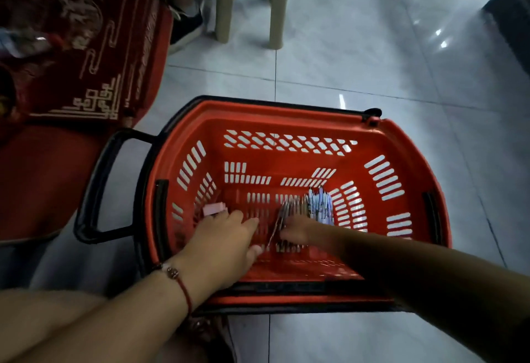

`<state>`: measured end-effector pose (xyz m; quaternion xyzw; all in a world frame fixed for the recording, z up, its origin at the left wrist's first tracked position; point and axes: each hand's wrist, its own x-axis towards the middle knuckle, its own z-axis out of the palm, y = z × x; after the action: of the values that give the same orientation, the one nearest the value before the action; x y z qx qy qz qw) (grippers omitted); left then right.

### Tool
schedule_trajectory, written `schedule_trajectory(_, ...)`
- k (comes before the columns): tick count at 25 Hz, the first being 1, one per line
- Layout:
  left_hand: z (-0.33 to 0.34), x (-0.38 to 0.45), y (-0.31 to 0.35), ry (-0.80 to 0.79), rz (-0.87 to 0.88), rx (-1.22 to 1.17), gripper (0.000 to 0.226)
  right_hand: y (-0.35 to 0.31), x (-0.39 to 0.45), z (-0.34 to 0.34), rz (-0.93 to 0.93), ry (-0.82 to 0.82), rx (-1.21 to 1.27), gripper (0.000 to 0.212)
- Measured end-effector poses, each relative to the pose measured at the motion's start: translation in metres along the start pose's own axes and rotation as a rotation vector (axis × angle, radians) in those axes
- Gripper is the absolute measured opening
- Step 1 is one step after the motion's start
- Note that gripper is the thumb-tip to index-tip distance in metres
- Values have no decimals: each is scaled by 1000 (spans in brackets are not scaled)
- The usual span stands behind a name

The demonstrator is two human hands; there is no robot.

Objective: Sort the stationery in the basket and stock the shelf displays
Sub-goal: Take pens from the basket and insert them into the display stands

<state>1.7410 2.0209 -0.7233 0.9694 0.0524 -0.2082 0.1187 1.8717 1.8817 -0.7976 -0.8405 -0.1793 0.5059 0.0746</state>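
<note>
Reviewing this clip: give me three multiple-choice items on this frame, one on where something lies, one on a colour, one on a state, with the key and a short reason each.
1. Where in the basket does the pink packet lie?
A. at its left end, by the left hand
B. in its far right corner
C. outside it on the floor

2. What colour is the basket?
A. blue
B. red-orange with black handles
C. green

3. What is the right hand doing?
A. resting on the floor tiles
B. holding the basket's handle
C. reaching down among the pens on the basket's bottom

Key: 1 A, the packet sits just beyond the left hand near the left wall. 2 B, the walls are red-orange and the handles black. 3 C, its fingers are in the pile of pens; the grip itself is blurred.
</note>
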Motion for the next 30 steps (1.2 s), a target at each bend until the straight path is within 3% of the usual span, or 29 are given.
schedule_trajectory(5, 11, 22, -16, -5, -51, -124, 61, 11, 71, 39, 309, 152, 170, 20)
schedule_trajectory(10, 19, 29, -26, -11, -64, -234, 61, 3, 95, 46, 361, 286, 492, 14)
schedule_trajectory(13, 21, 31, -27, -27, -64, -282, 61, -4, 109, 54, 419, 295, 635, 77)
schedule_trajectory(14, 21, 33, -29, -17, -64, -297, 61, -6, 116, 56, 422, 321, 633, 85)
schedule_trajectory(19, 23, 34, -28, -32, -71, -296, 59, -16, 134, 57, 528, 400, 760, 75)
schedule_trajectory(21, 23, 34, -27, -49, -79, -293, 59, -21, 140, 55, 562, 373, 780, 88)
schedule_trajectory(24, 21, 34, -24, -60, -76, -297, 60, -24, 146, 57, 589, 291, 606, 113)
schedule_trajectory(26, 19, 34, -24, -58, -69, -299, 60, -20, 149, 62, 536, 290, 531, 103)
schedule_trajectory(30, 18, 36, -30, -57, -66, -297, 60, -5, 154, 70, 389, 335, 558, 62)
